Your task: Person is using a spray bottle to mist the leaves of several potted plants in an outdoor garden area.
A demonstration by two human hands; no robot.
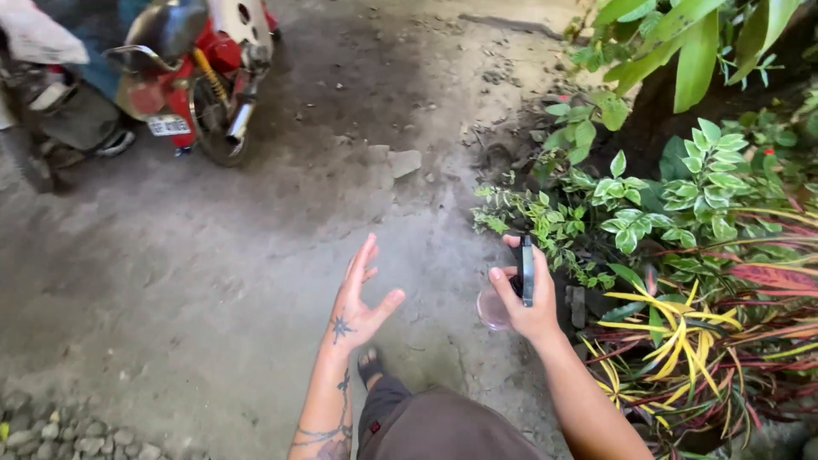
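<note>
Spray bottle gripped beside garden plants

Near: right hand [530,300] closed around a small spray bottle [511,298] with black head and clear pinkish body; left hand [362,302] open, fingers spread, empty, well left of it. Right: leafy plants [682,204]. Far left: red motorbike [192,72] on concrete ground [170,255].

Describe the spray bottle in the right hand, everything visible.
The spray bottle has a black trigger head on top and a clear, pinkish body that looks like plastic; the contents cannot be told. It is held roughly upright, off the ground, beside the green and yellow plants. The right hand wraps its neck, with fingers over the head, hiding much of the body. The nozzle's direction is unclear. Nothing else touches it.
</note>
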